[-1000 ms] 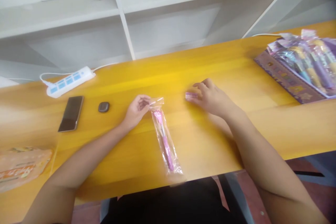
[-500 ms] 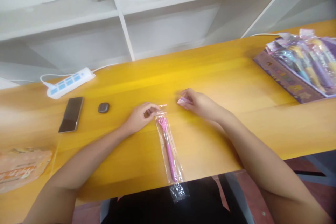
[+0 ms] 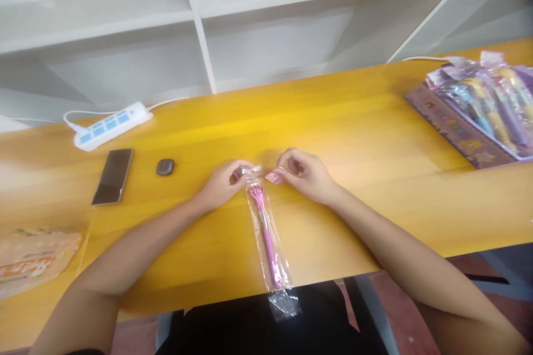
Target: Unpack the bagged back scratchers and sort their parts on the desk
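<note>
The left hand (image 3: pixel 227 182) was curled, thumb and fingertips pinched on the open-looking top of a clear sleeve (image 3: pixel 282 260). The right hand (image 3: pixel 307 176), just beside it, was loosely rounded, gripping a small pink card (image 3: pixel 273 177) at its fingertips. Inside the sleeve, a pink stick with a fingered head (image 3: pixel 268 238) lay pointing away from the near edge of the table (image 3: pixel 353 122), the sleeve's foot overhanging that edge. The stick looked light and stiff, best taken by its handle; the film seemed thin, slippery and easily creased, so its top corners suited a pinch. Toward the left edge lay a phone (image 3: pixel 112 176); by the right, a purple box (image 3: pixel 453 127) of wrapped sticks (image 3: pixel 493 105).
</note>
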`<state>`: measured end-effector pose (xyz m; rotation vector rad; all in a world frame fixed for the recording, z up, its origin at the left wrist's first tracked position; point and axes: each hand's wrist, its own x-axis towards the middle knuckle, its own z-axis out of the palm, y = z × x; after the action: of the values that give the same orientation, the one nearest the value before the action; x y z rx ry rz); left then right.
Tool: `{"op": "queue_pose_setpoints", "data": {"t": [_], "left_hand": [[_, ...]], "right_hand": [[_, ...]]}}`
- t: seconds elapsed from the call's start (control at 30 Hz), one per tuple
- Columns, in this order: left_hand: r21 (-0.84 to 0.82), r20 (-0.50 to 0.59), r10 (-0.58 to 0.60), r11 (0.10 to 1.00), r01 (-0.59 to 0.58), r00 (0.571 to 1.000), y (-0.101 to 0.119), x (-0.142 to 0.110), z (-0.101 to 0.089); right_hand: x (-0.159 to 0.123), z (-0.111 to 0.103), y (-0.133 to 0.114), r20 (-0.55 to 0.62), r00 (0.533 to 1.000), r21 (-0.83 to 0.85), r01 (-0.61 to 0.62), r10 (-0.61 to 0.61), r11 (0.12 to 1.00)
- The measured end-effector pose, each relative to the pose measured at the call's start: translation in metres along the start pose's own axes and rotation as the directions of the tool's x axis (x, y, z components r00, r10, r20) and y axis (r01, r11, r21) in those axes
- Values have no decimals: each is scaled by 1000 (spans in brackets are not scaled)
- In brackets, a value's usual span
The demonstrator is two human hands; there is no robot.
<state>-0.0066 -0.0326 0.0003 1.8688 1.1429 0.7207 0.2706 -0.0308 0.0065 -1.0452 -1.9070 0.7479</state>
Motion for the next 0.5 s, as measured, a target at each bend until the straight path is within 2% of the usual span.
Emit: {"op": "queue_pose_setpoints", "data": {"t": [0.13,0.23,0.3,0.5], "left_hand": [[-209,-45,-32,978,22,998,-4,-1,1],[-349,-74,-59,936,29,995,-9,-1,2],[-398,-82,-47,918,10,996,-11,-1,4],[-347,-38,47,936,-57,998,-14,1,3]], "right_hand": [[-3,8,-3,63,996,351,-88,70,932],[-5,20,-5,143,987,504,-141,79,852],[-7,27,-4,150,984,523,-163,98,837],[-4,37,8,-9,995,341,-93,102,936]]}}
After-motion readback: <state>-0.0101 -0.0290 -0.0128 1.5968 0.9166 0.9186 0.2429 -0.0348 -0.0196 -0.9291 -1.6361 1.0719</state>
